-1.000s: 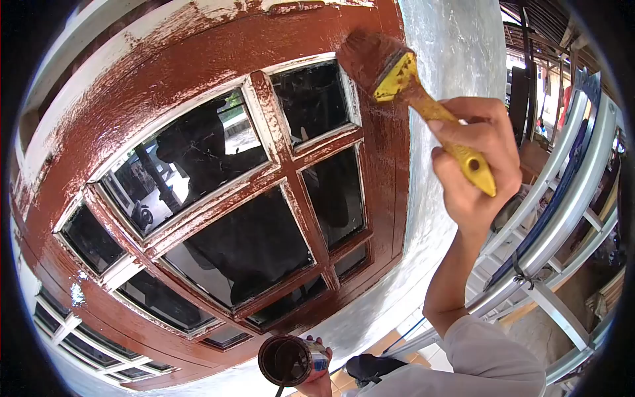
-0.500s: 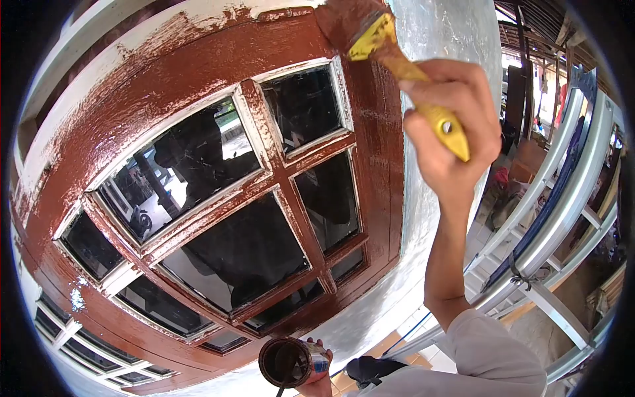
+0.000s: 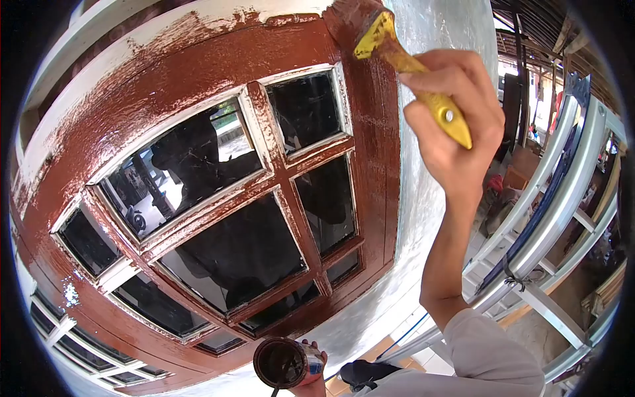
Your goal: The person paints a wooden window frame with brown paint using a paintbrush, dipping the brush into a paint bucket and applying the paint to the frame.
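High in the head view, my right hand [image 3: 460, 112] is closed round the yellow handle of a paintbrush [image 3: 420, 79]. Its paint-covered head lies against the upper right corner of a wooden window frame [image 3: 374, 145], coated mostly in reddish brown. White shows through in patches along the top edge and round the panes. Down at the bottom, my left hand [image 3: 312, 377] grips an open paint can [image 3: 305, 360], its fingers wrapped round the side. Dark brown paint is inside the can, and a thin stick leans out over its rim.
A pale grey wall [image 3: 423, 192] borders the frame on the right. Beyond it stands a metal ladder [image 3: 549, 231] with a dark cord tied on. Another window with white bars [image 3: 79, 351] is at the lower left. Dark glass panes [image 3: 231, 245] fill the frame.
The brush and my right hand have shifted slightly, with the brush head still at the frame's upper right corner. The paint can sits slightly farther left in view.
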`<state>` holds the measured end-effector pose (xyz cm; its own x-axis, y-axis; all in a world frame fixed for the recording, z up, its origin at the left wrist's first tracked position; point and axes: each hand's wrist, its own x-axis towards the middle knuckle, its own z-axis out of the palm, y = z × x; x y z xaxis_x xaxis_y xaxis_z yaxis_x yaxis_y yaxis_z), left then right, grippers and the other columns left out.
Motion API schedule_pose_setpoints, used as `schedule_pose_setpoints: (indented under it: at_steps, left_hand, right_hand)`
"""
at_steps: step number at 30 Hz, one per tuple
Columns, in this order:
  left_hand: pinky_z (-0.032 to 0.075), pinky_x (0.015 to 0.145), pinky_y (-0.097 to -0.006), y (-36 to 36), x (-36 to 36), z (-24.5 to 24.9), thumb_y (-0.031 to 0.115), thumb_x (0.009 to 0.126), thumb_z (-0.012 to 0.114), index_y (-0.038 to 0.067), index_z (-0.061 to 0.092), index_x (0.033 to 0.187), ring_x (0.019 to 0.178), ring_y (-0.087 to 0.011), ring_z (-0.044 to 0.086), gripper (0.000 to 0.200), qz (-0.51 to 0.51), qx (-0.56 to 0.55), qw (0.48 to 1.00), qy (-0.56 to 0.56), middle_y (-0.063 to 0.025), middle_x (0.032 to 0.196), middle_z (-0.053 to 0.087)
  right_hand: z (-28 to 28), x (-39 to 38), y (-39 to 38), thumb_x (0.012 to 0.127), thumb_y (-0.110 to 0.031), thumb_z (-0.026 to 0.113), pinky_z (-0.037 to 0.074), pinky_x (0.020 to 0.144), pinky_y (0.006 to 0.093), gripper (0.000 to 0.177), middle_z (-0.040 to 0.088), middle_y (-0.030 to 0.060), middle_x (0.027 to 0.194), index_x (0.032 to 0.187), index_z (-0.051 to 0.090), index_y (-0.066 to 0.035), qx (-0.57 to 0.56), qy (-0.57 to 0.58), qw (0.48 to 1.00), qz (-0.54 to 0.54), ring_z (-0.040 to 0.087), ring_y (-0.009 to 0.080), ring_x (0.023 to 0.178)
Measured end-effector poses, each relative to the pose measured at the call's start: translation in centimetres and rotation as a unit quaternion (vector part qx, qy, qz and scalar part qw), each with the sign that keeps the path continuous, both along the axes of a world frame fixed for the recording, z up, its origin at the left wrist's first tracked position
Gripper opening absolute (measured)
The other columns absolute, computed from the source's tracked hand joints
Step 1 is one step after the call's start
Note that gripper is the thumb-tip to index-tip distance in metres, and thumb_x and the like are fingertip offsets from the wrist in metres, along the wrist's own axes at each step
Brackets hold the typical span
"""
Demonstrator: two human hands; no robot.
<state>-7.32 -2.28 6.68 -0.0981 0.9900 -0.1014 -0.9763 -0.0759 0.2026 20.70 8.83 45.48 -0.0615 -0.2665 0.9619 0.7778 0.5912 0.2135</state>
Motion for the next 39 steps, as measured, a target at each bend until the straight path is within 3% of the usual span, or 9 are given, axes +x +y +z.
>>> schedule_pose_setpoints:
  at_steps: [2,8,11,15,20,24,32,35,39]
  left_hand:
    - [0.038,0.099,-0.0606,0.3,0.0,0.0,0.051,0.087,0.055,0.005,0.039,0.14,0.127,-0.0471,0.038,0.072,0.004,0.078,0.991,-0.106,-0.0253,0.134,0.046]
    - [0.037,0.098,-0.0612,0.1,0.2,0.7,0.046,0.09,0.05,0.002,0.042,0.136,0.123,-0.0468,0.042,0.065,0.005,0.082,0.996,-0.033,-0.0254,0.131,0.048]
    - [0.042,0.094,-0.0569,0.0,0.1,0.1,0.064,0.078,0.056,0.014,0.047,0.133,0.123,-0.0366,0.047,0.075,-0.015,-0.02,0.995,0.095,-0.0131,0.127,0.053]
    - [0.041,0.095,-0.0578,0.3,0.0,0.1,0.066,0.079,0.054,0.013,0.046,0.135,0.123,-0.0372,0.047,0.077,-0.017,-0.05,0.988,0.148,-0.0144,0.127,0.053]
    - [0.04,0.096,-0.0579,0.3,0.3,0.2,0.062,0.08,0.054,0.012,0.044,0.136,0.122,-0.0385,0.046,0.076,-0.007,-0.007,0.995,0.1,-0.0164,0.128,0.052]
    - [0.04,0.096,-0.0579,0.4,0.5,0.2,0.059,0.082,0.054,0.01,0.043,0.136,0.122,-0.0395,0.045,0.074,-0.009,0.015,0.997,0.072,-0.018,0.129,0.051]
    - [0.039,0.097,-0.058,0.4,0.6,0.3,0.054,0.085,0.054,0.007,0.041,0.138,0.122,-0.0414,0.044,0.072,-0.014,0.055,0.998,0.028,-0.0213,0.13,0.049]
    - [0.038,0.098,-0.0581,0.5,0.5,0.3,0.052,0.086,0.054,0.006,0.04,0.138,0.122,-0.0422,0.044,0.071,-0.014,0.069,0.997,0.014,-0.0225,0.13,0.048]
    - [0.038,0.098,-0.0581,0.3,0.5,0.5,0.049,0.087,0.054,0.005,0.039,0.139,0.122,-0.0432,0.043,0.07,-0.015,0.093,0.995,-0.008,-0.0241,0.131,0.047]
  right_hand:
    - [-0.7,-0.3,-0.3,0.063,0.0,0.066,0.048,0.065,0.0293,0.019,0.06,0.011,0.087,0.082,0.067,-0.002,-0.023,0.001,1.0,0.008,0.061,0.0215,0.074]
    - [-1.4,0.4,-1.9,0.063,0.001,0.065,0.047,0.063,0.0271,0.02,0.06,0.0129,0.087,0.083,0.067,-0.001,-0.019,0.002,0.998,0.059,0.061,0.0213,0.074]
    - [0.1,0.1,-0.2,0.063,0.001,0.065,0.047,0.064,0.0279,0.02,0.06,0.0129,0.088,0.083,0.067,-0.002,0.059,0.008,0.998,0.019,0.061,0.0217,0.075]
    - [-1.1,-1.0,-0.2,0.063,0.001,0.065,0.048,0.064,0.0294,0.02,0.06,0.0131,0.089,0.082,0.067,-0.004,-0.019,0.007,1.0,0.012,0.062,0.0233,0.075]
    - [-2.3,0.0,-2.1,0.061,0.001,0.063,0.047,0.062,0.0278,0.021,0.061,0.0129,0.089,0.082,0.068,-0.001,-0.061,0.0,0.997,0.056,0.061,0.0202,0.074]
    - [-0.4,-0.1,-1.2,0.062,0.0,0.063,0.046,0.064,0.0288,0.019,0.06,0.0122,0.087,0.08,0.068,-0.002,0.045,0.025,0.998,0.041,0.06,0.0204,0.075]
    - [-3.1,-2.7,-2.0,0.062,-0.001,0.063,0.047,0.064,0.0292,0.016,0.06,0.015,0.086,0.078,0.067,0.0,-0.038,0.002,0.998,0.059,0.061,0.0222,0.074]
    - [-3.1,-1.1,-2.5,0.063,-0.002,0.063,0.046,0.065,0.0291,0.018,0.061,0.0152,0.087,0.081,0.068,-0.001,-0.012,0.029,0.993,0.117,0.06,0.0221,0.075]
    - [-1.3,-1.4,-0.5,0.065,0.001,0.062,0.045,0.069,0.0286,0.02,0.06,0.0131,0.087,0.084,0.067,-0.001,0.061,0.095,0.988,0.102,0.058,0.0218,0.08]
